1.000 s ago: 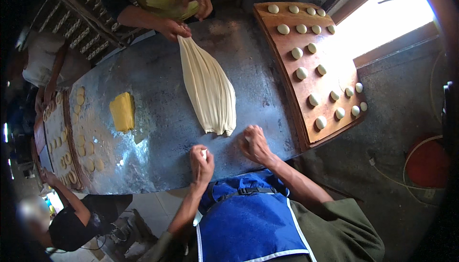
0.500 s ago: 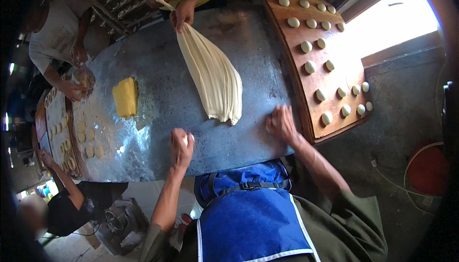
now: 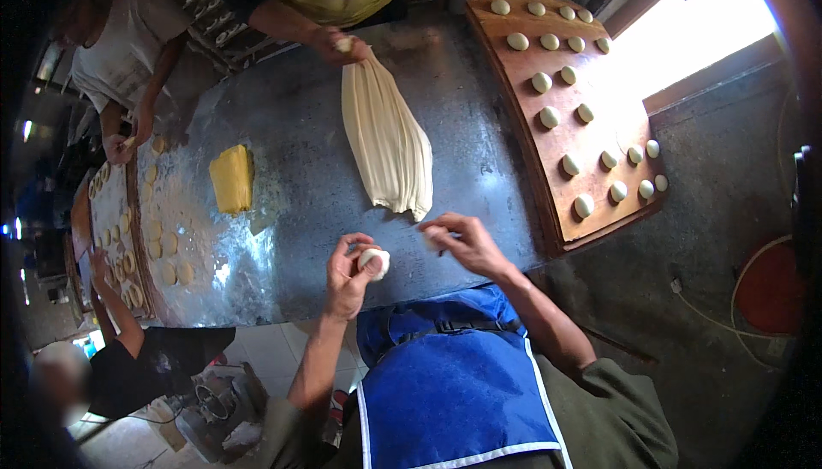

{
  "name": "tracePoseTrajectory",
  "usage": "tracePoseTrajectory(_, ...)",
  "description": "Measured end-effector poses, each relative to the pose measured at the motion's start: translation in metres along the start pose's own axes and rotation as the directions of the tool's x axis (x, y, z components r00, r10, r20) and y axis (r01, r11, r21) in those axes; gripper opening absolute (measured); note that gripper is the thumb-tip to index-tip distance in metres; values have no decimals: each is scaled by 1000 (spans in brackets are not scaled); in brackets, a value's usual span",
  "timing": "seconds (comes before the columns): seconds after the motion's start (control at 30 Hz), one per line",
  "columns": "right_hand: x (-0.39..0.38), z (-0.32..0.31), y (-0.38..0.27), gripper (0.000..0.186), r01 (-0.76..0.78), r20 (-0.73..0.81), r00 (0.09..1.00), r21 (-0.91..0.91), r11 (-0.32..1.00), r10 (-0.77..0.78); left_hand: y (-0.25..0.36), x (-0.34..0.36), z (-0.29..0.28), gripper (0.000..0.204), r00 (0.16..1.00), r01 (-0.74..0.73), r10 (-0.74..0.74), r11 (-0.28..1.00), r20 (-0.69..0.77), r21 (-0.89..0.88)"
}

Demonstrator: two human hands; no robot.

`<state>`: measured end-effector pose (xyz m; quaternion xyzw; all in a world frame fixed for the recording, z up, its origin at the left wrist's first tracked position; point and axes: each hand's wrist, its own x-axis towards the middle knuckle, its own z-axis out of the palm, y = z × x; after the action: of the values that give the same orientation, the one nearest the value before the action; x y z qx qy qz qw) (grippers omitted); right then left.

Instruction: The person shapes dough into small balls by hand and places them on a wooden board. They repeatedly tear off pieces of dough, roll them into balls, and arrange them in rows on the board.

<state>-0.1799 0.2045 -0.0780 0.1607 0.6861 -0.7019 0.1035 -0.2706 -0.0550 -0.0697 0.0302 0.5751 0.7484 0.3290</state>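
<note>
My left hand [image 3: 349,272], low over the steel worktop [image 3: 295,109], holds a white dough ball [image 3: 377,263] between thumb and fingers. To its right, my right hand [image 3: 462,242] has curled fingers round a small pale lump of dough [image 3: 433,240], slightly smeared by motion. Just beyond both hands lies a long, folded length of pale stretched dough [image 3: 385,143], its far end gripped by the hand [image 3: 342,47] of a co-worker in a yellow shirt. A yellow slab [image 3: 231,179] rests to the left of the stretched dough.
A wooden board [image 3: 522,148] with rows of dough balls stands at the right, beside a bright opening. Flat dough rounds [image 3: 169,244] and trays of dough rings [image 3: 111,233] occupy the left end. Two more co-workers [image 3: 128,58] [image 3: 120,366] work there; a red round object [image 3: 762,289] is low right.
My hands have come closer together, the right moving left from near the board. The dough in my left hand shows more. The co-worker's grip on the stretched dough has shifted; one hand is raised.
</note>
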Motion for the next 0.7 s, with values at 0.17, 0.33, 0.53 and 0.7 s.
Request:
tracePoseTrajectory(0.17, 13, 34, -42, 34, 189, 192, 969, -179, 965, -154, 2, -2, 24, 14, 999, -40, 40, 998, 9, 53)
tracePoseTrajectory(0.33, -27, 8, -56, 30, 43, 611, 754, 322, 946, -242, 25, -7, 2, 5, 957, -256, 269, 623, 105, 739)
tracePoseTrajectory(0.53, 32, 1, -12, 53, 190, -140, 951, -434, 881, -274, 37, -3, -10, 10, 963, -131, 242, 802, -117, 583)
tracePoseTrajectory(0.7, 53, 40, 9, 23, 57, -223, 860, -852, 520, -459, 23, 0, 10, 10, 975, -148, 218, 766, -36, 625)
